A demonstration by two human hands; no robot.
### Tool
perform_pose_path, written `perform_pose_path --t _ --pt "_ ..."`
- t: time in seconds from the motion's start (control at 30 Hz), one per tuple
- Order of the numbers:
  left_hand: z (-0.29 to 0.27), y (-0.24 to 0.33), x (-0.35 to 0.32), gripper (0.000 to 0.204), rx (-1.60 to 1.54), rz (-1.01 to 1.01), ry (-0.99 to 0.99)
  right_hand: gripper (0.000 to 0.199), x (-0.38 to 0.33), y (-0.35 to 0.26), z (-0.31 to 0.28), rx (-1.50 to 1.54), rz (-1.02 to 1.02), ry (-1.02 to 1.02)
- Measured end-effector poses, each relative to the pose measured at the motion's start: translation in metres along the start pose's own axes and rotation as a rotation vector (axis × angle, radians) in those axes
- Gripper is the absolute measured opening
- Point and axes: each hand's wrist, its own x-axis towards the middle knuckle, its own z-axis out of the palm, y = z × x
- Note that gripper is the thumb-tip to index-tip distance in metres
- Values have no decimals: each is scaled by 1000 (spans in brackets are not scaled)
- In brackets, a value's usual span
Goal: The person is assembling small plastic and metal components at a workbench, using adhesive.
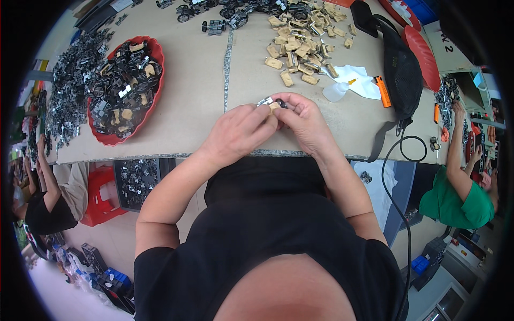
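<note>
At the table's front edge, my left hand [241, 131] and my right hand [306, 124] meet around a small toy vehicle part [274, 106]. It shows a tan piece, a silvery bit and a dark wheel-like bit. Fingers of both hands are closed on it and cover much of its shape. Beyond the hands lies a loose pile of tan, block-like pieces [300, 45]. Dark toy chassis with wheels [235, 20] are heaped at the far edge.
A red scalloped basin [158, 59] at left holds wheeled parts, beside a spread of small dark parts [72, 80]. At right are a white squeeze bottle [335, 92], white paper [365, 83], an orange tube [383, 91], a black bag [402, 75] and a cable [393, 200]. People work on both sides.
</note>
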Motion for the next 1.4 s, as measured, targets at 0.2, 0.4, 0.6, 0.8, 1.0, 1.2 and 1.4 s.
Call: perform_pose_path --t 0.2,0.4,0.6,0.8,1.0,1.2,1.4 --pt "-6 -1 8 37 -1051 -1011 -26 27 -2 -7 -7 -153 -79 -39" --pt "0 -13 16 26 -1197 -1164 -261 31 0 -2 -9 -241 -64 -51" --pt "0 -12 19 16 -1226 -1199 -227 34 0 -1 -6 -220 -63 -25" --pt "5 -9 16 16 -1185 -1197 -217 36 -1 4 -5 -272 -58 10" --pt "8 -8 14 16 -1168 -1189 -179 37 -1 6 -3 -250 -82 56" --pt "-9 -33 15 16 -1704 -1337 -298 37 -4 -20 -5 -485 -376 -198" --pt "-10 -33 10 22 -1700 -1259 -350 26 2 -31 -9 -855 -414 -332"
